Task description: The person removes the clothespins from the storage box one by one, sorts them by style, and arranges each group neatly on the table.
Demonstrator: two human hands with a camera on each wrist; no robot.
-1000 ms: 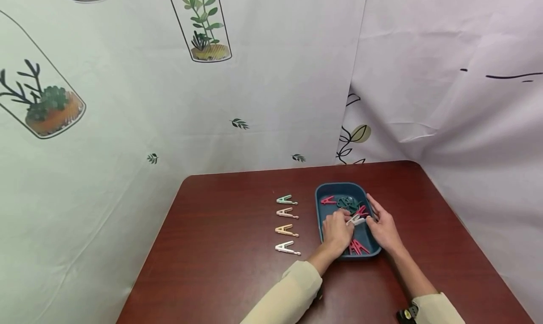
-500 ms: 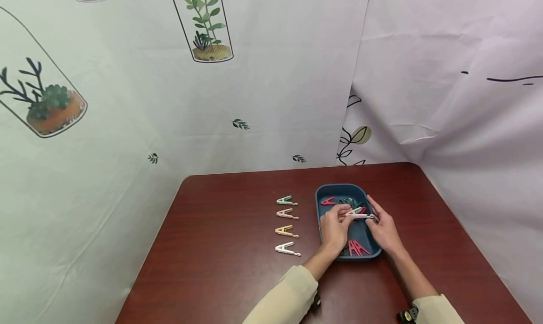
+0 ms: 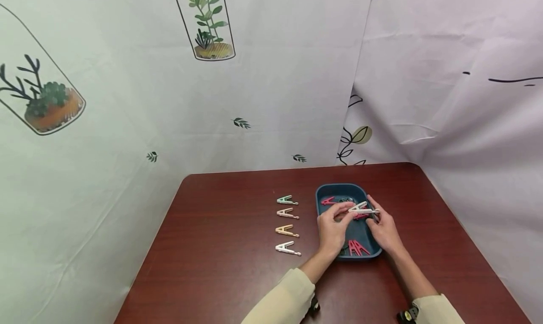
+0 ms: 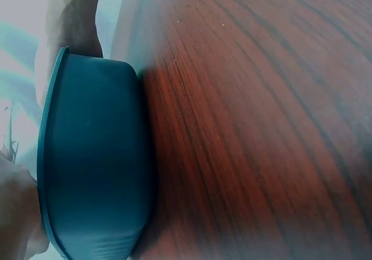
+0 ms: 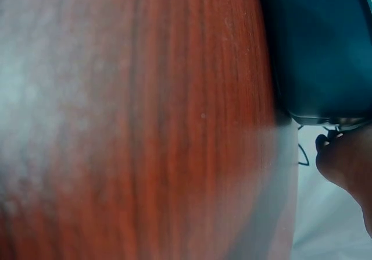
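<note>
A white clothespin (image 3: 360, 210) is pinched between the thumb and fingers of the left hand (image 3: 333, 227), above the blue tray (image 3: 319, 192). At the tray's right rim rests the right hand (image 3: 385, 230), its fingers along the outside and its thumb over the edge, close to the clothespin's tip. Red clips (image 3: 357, 247) and dark green pieces lie inside the tray. In the left wrist view the left hand (image 4: 20, 207) is beside the tray's side wall (image 4: 96, 149). The right wrist view shows part of the right hand (image 5: 351, 161) at the tray's corner (image 5: 325, 91).
Left of the tray, a column of clothespins lies on the brown table (image 3: 220, 248): a green one (image 3: 287, 200), a pale one (image 3: 287, 213), a yellow one (image 3: 286, 230) and a white one (image 3: 288, 248). A patterned cloth (image 3: 271, 79) hangs behind.
The left hand has risen from inside the tray with the white clothespin, which was low among the clips. The right hand has stayed at the tray's right rim.
</note>
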